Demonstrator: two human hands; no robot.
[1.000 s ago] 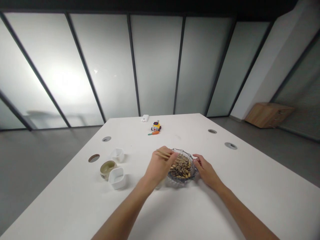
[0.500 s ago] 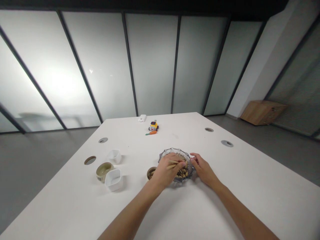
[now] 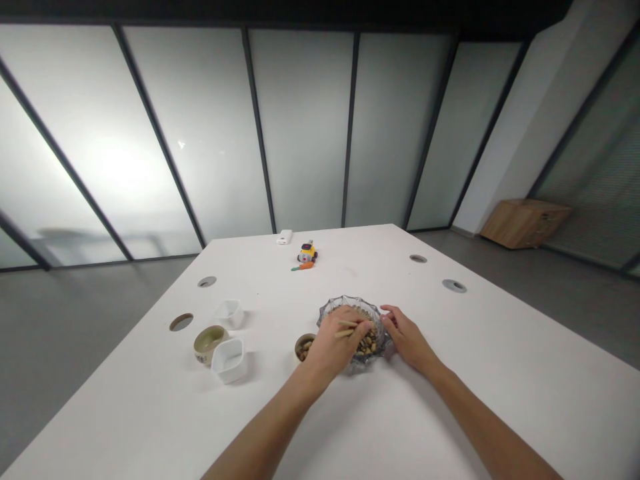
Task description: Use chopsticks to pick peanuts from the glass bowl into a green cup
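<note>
My left hand (image 3: 337, 343) is closed around a pair of wooden chopsticks (image 3: 346, 332), whose back ends jut out above the fingers. Their tips are hidden behind the hand, over a clear scalloped glass bowl (image 3: 345, 301). Small brown and tan pieces that look like nuts or shells (image 3: 369, 345) fill the bowl. At the bowl's right side my right hand (image 3: 409, 341) grips the rim, thumb and fingers bent against it. Partly covered by my left wrist, a small brown-rimmed bowl (image 3: 297, 351) holds some similar pieces.
Left on the white table (image 3: 150, 407) stand an olive ceramic bowl (image 3: 201, 348) and two white plastic containers, one nearer (image 3: 230, 371) and one farther (image 3: 231, 315). A yellow toy vehicle (image 3: 307, 252), an orange-handled tool (image 3: 305, 266) and a white box (image 3: 285, 237) lie farther back.
My left hand has shifted very slightly at the glass bowl, showing more of the small bowl beside it. My right hand stays at the rim.
</note>
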